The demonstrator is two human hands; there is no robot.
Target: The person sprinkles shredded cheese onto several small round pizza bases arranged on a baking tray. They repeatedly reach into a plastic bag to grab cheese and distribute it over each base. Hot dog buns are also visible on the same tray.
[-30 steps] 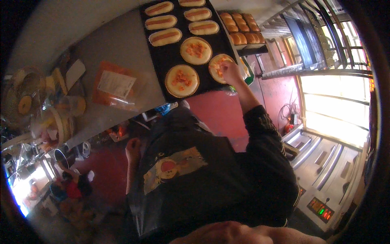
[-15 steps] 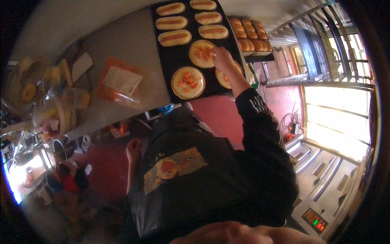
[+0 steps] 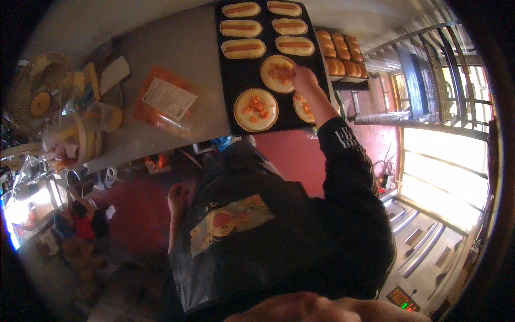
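A black baking tray (image 3: pixel 228 72) lies on the counter. At its near end are three round dough bases with orange pieces on top. My right hand (image 3: pixel 306 81) reaches over the right edge of the far round base (image 3: pixel 270 79), fingers pressed together at its orange topping (image 3: pixel 280 71); what they pinch is hidden. My forearm partly covers the right round base (image 3: pixel 301 111). On the left, another round base (image 3: pixel 256 122) carries a small heap of orange pieces. Low beside my dark apron (image 3: pixel 236 268) hangs my left hand (image 3: pixel 178 197), fingers curled, nothing visible in them.
Several oblong sausage buns (image 3: pixel 243 48) fill the tray's far part. Left of it lies a clear bag (image 3: pixel 169 99) of orange pieces. A fan (image 3: pixel 40 102) and plastic tubs (image 3: pixel 107 117) stand farther left. Browned loaves (image 3: pixel 343 67) and a metal rack (image 3: pixel 450 91) are at right.
The view has shifted, so the tray and counter sit a little farther right and lower. My right hand stays at the far round base. My left hand still hangs at my side.
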